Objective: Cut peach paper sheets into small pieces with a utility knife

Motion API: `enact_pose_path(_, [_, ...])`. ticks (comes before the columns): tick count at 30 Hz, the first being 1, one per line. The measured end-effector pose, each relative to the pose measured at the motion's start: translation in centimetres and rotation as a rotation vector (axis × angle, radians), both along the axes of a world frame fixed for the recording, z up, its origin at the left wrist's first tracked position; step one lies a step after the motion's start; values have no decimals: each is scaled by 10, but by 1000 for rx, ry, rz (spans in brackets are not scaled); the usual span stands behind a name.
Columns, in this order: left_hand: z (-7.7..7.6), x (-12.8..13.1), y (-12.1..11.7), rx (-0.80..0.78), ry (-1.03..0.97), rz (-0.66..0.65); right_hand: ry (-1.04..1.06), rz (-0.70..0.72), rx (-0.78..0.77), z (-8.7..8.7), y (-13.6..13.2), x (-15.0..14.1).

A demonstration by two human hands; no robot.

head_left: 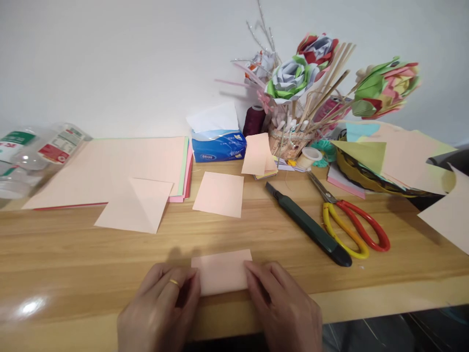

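Note:
A folded piece of pink paper (223, 273) lies near the table's front edge, its long side running left to right. My left hand (161, 300) pinches its left end between thumb and fingers; a gold ring is on one finger. At the right end, my right hand (280, 303) grips the paper in the same way. Beyond them rests a flat square of pink paper (219, 194). To its left, another pink sheet (137, 205) with a diagonal crease overlaps the edge of a stack of large coloured paper (128, 161).
Right of centre lie a dark green utility knife (311, 225) and scissors (348, 220) with red and yellow handles. Behind stand a blue tissue pack (219, 145), a pot of sticks (287, 137) with paper flowers, and a basket (361, 173) of paper. Plastic bottles (32, 154) lie far left.

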State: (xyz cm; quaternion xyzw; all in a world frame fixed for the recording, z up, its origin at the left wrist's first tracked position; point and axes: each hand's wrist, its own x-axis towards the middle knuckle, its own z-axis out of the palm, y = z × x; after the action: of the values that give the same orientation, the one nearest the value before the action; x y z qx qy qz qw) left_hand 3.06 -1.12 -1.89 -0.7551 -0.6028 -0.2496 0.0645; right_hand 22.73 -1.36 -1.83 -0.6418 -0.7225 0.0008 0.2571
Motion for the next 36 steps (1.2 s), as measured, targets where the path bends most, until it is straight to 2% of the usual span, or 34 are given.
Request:
enact_pose_path(5, [0, 1, 1, 19, 35, -12, -47, 19, 73, -3, 2, 3])
enact_pose_path(10, [-1, 1, 6, 82, 189, -62, -66, 29, 112, -2, 3, 2])
enact_pose_path(12, [0, 1, 10, 120, 224, -154, -57, 14, 134, -1, 3, 0])
enact_pose_path(15, [4, -1, 20, 177, 280, -428, -48, 25, 155, 0, 4, -1])
enact_pose_path(17, [7, -2, 27, 184, 330, -541, -47, 39, 175, 2, 5, -1])
enact_pose_path(21, [12, 2, 35, 165, 270, -518, -30, 68, 285, 7, 2, -2])
enact_pose_path(24, [14, 9, 37, 127, 152, -485, -15, 238, 347, 7, -7, -7])
enact_pose_path(26, [15, 13, 35, 116, 102, -466, 4, 320, 331, 4, -14, -11])
enact_pose_path(28, [15, 14, 32, 155, 102, -483, 23, 326, 311, -1, -20, -14])
enact_pose_path(31, [14, 9, 21, 212, 147, -578, 43, 299, 315, -7, -23, -16])
enact_pose_path(36, [15, -4, 0, 165, 267, -594, 41, 315, 291, -10, -23, -13])
